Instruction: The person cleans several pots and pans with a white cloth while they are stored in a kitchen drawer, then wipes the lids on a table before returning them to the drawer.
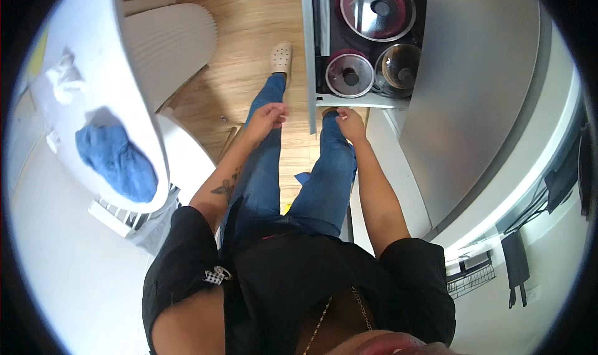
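My left hand (270, 117) hangs over my left thigh with loosely bent fingers, and I see nothing in it. Close to the near side of a pulled-out drawer (362, 101) is my right hand (351, 124). Its fingers curl loosely with no object visible in them. The drawer's front panel (308, 51) stands to the left of its contents. Inside are a large pan with a glass lid (373, 27), a smaller pot with a glass lid (340, 77) and a clear glass-like pot (384, 80).
A grey countertop (472, 88) curves along the right. On the left, a white table (107, 93) carries a blue cloth (117, 163) and a crumpled white tissue (65, 78). A white ribbed chair (173, 46) stands beside it on the wood-look floor (247, 13).
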`<state>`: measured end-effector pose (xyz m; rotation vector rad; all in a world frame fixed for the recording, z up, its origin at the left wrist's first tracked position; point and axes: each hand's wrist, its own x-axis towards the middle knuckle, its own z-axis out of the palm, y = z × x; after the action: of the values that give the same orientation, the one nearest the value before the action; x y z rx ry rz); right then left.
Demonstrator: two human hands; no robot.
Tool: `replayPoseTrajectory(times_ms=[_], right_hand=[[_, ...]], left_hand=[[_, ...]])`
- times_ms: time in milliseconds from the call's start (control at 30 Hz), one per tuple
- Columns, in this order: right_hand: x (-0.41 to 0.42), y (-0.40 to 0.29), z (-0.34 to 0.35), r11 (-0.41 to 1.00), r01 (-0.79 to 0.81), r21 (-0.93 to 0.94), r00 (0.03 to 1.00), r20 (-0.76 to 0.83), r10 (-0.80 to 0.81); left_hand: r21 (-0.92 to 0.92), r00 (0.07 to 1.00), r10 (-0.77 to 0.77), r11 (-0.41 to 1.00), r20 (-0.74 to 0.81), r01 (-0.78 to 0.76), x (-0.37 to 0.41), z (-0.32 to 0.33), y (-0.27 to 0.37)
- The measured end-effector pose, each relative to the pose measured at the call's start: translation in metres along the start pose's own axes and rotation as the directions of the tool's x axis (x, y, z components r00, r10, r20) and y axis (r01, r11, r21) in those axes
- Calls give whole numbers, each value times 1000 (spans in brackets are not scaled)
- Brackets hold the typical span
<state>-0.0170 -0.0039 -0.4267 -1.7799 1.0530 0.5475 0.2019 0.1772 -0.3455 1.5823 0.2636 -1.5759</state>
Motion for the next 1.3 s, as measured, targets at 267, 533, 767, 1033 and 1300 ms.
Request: replayPoseTrajectory(times_ms=[267,533,767,1033,1300], right_hand=[[-33,-64,21,946,49,320,996,49,-68],[-62,-50,-36,980,43,195,999,18,-47],[-92,-59,-65,938,-12,347,1000,-18,20],[-110,-53,-34,802,-133,582,979,-50,198],[-145,-34,12,625,-230,746,921,-41,388]], left_hand=[[971,48,970,238,-238,-11,-218,-85,161],[815,123,806,576,-579,57,-226,-167,106],[491,312,783,592,-538,-639,-184,-63,165],[426,607,722,689,-332,-586,106,1,233],[831,519,813,466,-266,-305,230,43,254]])
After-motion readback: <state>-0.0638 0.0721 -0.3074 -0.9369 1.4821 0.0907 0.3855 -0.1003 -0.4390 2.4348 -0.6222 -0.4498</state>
